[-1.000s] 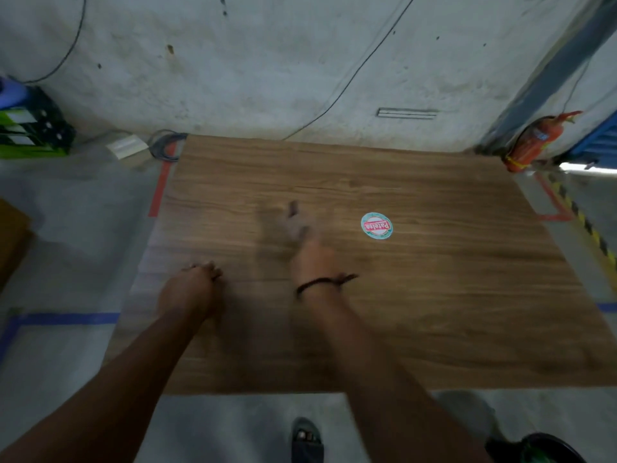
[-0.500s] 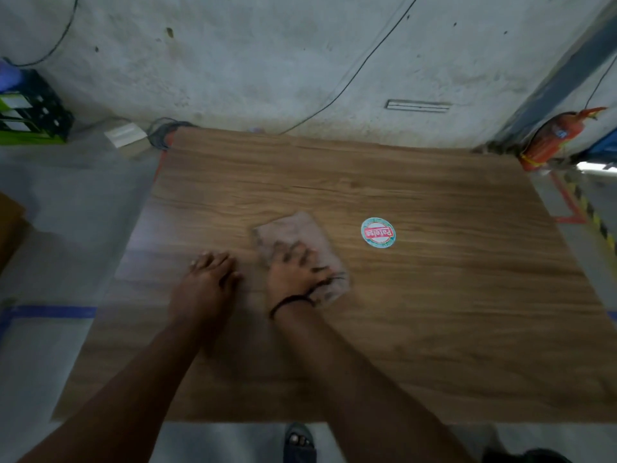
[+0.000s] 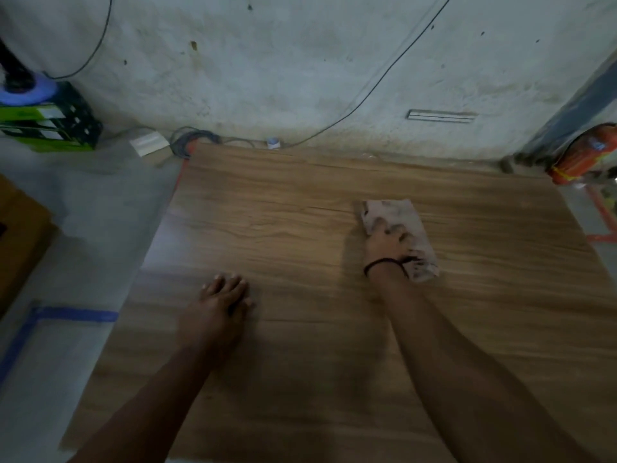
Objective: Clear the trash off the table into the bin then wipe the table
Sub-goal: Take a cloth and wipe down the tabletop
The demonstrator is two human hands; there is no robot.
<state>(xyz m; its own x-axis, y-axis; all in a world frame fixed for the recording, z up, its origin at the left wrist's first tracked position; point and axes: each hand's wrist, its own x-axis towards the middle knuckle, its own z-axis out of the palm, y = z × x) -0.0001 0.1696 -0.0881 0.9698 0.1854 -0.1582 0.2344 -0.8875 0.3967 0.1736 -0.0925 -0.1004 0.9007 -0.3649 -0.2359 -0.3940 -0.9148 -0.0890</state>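
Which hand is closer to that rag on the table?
Right. The right hand presses on top of the rag; the left hand rests flat on the table, well off to the rag's left.

No legible text anywhere. Fire extinguisher (image 3: 582,162) at the right edge has a pale label patch, too blurred to read. Green crate (image 3: 71,127) on the floor at the left has white panels on its side, with no characters resolvable. Nothing printed shows on the desk (image 3: 300,228).
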